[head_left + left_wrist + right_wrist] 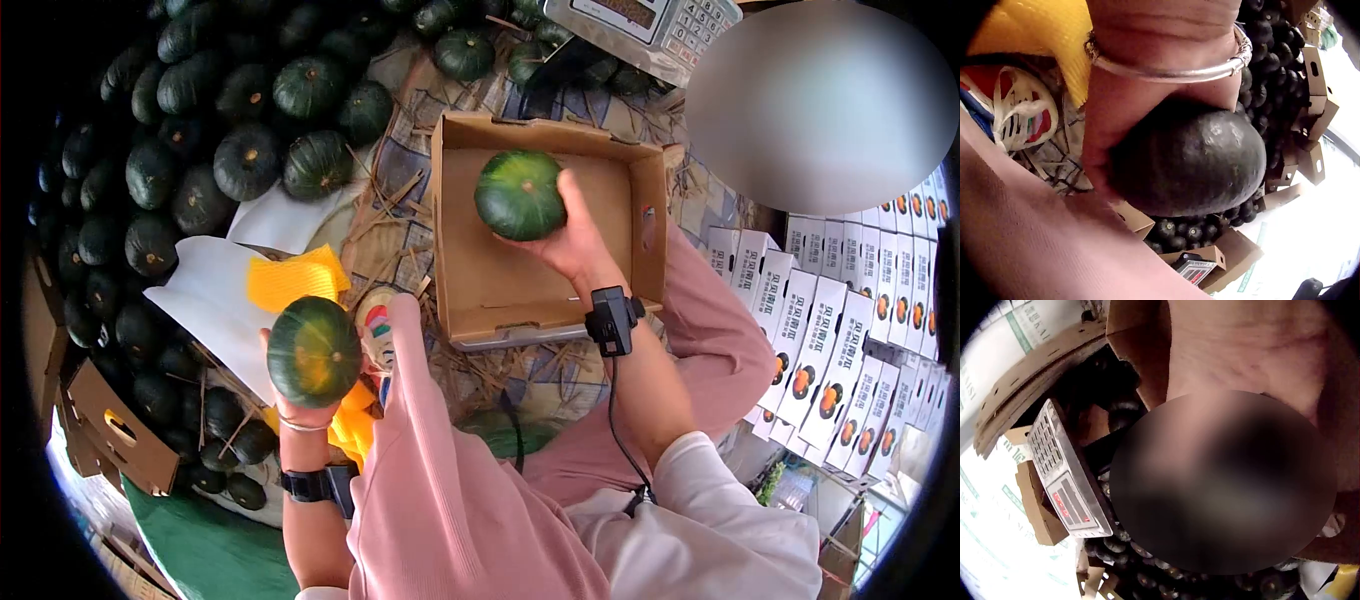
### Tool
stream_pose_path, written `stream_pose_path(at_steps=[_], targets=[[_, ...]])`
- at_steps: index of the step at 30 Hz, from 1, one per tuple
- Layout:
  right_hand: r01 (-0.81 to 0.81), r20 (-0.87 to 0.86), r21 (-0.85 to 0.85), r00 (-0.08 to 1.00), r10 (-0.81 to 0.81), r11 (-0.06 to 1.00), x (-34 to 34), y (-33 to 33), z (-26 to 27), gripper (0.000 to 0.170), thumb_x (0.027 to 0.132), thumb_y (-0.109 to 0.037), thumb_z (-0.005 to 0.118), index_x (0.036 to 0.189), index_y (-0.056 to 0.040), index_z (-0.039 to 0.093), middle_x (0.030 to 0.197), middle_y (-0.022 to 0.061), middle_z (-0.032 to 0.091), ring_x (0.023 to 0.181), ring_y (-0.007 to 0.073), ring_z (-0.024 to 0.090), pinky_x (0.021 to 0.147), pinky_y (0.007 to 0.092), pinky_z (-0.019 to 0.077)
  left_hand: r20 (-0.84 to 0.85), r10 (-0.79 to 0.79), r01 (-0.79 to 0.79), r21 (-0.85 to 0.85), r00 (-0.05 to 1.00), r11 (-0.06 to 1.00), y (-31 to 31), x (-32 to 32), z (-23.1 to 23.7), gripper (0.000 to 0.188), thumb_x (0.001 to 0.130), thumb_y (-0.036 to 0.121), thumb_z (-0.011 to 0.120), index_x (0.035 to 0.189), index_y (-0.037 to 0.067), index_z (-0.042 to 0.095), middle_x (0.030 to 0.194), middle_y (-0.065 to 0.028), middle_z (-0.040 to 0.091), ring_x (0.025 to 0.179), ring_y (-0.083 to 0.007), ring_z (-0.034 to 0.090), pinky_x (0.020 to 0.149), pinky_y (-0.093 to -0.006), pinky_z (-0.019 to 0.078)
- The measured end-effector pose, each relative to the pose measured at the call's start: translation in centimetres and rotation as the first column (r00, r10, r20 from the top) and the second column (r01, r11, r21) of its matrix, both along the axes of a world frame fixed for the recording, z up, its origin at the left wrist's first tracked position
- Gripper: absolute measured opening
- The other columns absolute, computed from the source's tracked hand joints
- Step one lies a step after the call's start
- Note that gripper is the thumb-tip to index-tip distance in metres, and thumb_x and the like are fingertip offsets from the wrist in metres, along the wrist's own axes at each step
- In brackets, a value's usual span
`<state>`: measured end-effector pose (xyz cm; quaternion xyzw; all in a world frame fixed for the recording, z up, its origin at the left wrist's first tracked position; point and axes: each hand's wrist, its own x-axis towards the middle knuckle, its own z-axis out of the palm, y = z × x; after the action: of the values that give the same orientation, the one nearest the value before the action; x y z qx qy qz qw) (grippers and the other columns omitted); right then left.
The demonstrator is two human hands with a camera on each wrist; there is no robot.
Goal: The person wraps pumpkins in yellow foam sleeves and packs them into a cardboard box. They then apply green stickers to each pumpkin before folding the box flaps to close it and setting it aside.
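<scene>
Dozens of dark squashes [245,165] are heaped along the far left, with a brown carton [120,425] at the near left. Right of the heap come a white sheet [208,288] and yellow netting [298,282]. Beside the netting, the left hand [300,412], a bracelet [1169,75] at its wrist, cups an orange-patched squash [314,352] from below, its fingers curled round it; how widely they are spread I cannot tell. A multicoloured shoe [378,325] shows just right of it. Farther right is an open box [480,295], and over its inside the right hand [562,238] grips a streaked squash [518,195], thumb along the right side, the other fingers mostly hidden. Beyond the box, far right, is a digital scale [650,30]; printed white boxes [817,340] are stacked at the right edge.
</scene>
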<state>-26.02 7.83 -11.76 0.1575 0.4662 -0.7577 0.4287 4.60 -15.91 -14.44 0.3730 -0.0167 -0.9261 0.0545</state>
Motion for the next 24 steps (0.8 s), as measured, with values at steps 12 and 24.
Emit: stream_pose_path(at_steps=[12,24], targets=[[-0.062,-0.357,0.527,0.889,0.287,0.848,-2.7,-0.7,-1.8,0.057,0.085,-0.033,0.071,0.123,0.0048,0.053,0.113,0.0154,0.061,0.095,0.0234,0.063,0.069,0.0323,0.0592,0.032,-0.215,0.195,-0.566,0.976,0.801,1.3,-4.4,3.4,0.065,0.088,0.031,0.062,0.141,0.006,0.036,0.13,-0.0171,0.051,0.116,-0.0321,0.054,0.097,-0.0451,0.0474],[-0.432,0.072,-0.095,0.895,0.439,0.897,7.6,-3.1,7.3,0.061,0.087,-0.03,0.066,0.138,-0.0091,0.04,0.124,0.0083,0.055,0.104,0.0217,0.06,0.073,0.0352,0.0576,-0.05,-0.547,0.288,-0.808,0.836,0.514,2.6,-11.7,7.7,0.077,0.076,0.008,0.078,0.14,0.001,0.036,0.129,-0.0102,0.051,0.115,-0.0211,0.052,0.1,-0.0354,0.044]])
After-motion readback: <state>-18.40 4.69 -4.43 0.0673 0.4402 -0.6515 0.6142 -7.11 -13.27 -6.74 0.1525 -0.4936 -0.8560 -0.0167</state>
